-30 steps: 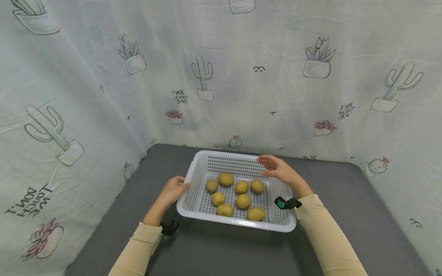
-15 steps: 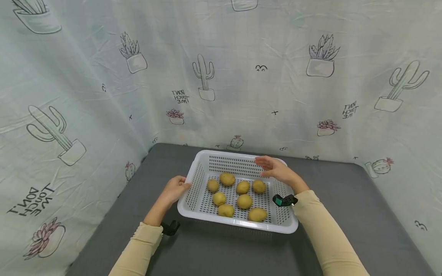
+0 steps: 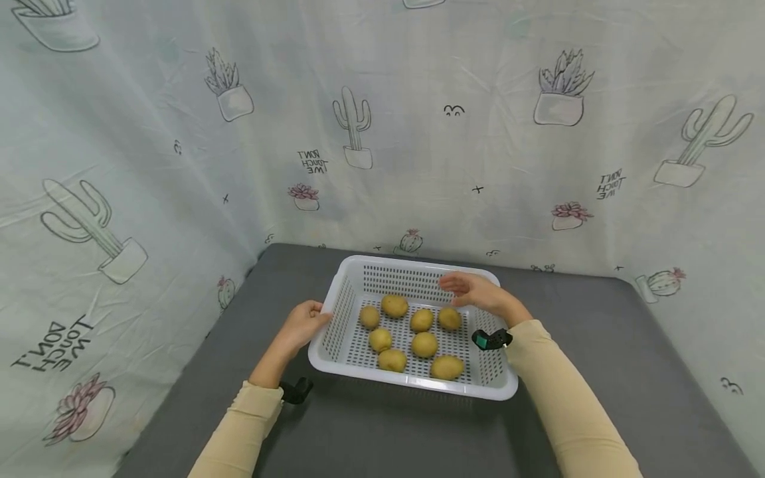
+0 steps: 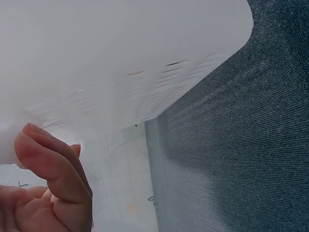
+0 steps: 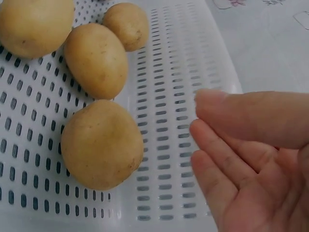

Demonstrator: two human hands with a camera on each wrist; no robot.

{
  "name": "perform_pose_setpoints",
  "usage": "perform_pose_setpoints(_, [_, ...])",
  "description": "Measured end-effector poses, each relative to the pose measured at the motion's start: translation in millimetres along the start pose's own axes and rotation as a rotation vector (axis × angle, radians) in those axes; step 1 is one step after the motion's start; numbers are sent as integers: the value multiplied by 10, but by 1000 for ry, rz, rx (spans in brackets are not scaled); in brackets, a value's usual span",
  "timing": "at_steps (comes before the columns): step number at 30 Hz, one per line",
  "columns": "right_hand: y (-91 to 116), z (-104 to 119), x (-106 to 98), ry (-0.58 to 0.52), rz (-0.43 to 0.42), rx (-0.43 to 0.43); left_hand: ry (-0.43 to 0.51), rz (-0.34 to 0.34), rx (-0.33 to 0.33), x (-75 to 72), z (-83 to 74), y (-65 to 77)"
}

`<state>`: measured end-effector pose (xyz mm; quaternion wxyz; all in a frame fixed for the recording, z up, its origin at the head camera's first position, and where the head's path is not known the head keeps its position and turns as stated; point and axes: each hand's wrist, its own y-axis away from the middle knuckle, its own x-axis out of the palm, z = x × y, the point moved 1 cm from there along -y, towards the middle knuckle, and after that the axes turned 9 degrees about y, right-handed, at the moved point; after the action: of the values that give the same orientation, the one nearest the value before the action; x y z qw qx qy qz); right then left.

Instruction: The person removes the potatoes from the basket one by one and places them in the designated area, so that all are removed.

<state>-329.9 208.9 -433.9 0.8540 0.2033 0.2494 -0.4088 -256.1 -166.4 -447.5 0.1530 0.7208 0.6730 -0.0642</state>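
A white perforated plastic basket [image 3: 412,382] holds several yellow potatoes [image 3: 424,344], spread apart over its floor. My left hand [image 3: 301,325] grips the basket's left rim, thumb on top; in the left wrist view its curled fingers [image 4: 53,166] reach under the rim of the basket [image 4: 120,38]. Over the back right part of the basket hovers my right hand [image 3: 478,293], fingers extended and holding nothing. The right wrist view has this hand [image 5: 251,164] beside a round potato [image 5: 102,145], with a gap between them.
The basket sits on a grey cloth-covered table [image 3: 382,438]. A pale curtain [image 3: 412,133] printed with cacti hangs behind and along both sides. Each wrist wears a black strap, the right strap [image 3: 491,339] with a green patch.
My right hand has shifted slightly left over the basket. The left hand keeps its grip on the rim, and the potatoes lie as before.
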Motion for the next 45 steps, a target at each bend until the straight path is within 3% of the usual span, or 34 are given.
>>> perform_pose_setpoints(7, [-49,-37,2,63,79,98,12,-1,-11,17,-14,-2])
perform_pose_setpoints(13, [-101,-43,19,152,140,120,16,1,-7,13,-12,-4])
perform_pose_setpoints(24, [-131,-19,39,223,181,181,9,0,-1,0,-24,-11])
perform_pose_setpoints(31, [-176,-35,59,333,186,184,4,-3,0,5,-15,3])
perform_pose_setpoints(45, [-182,-88,124,417,198,184,18,-11,10,16,-4,6])
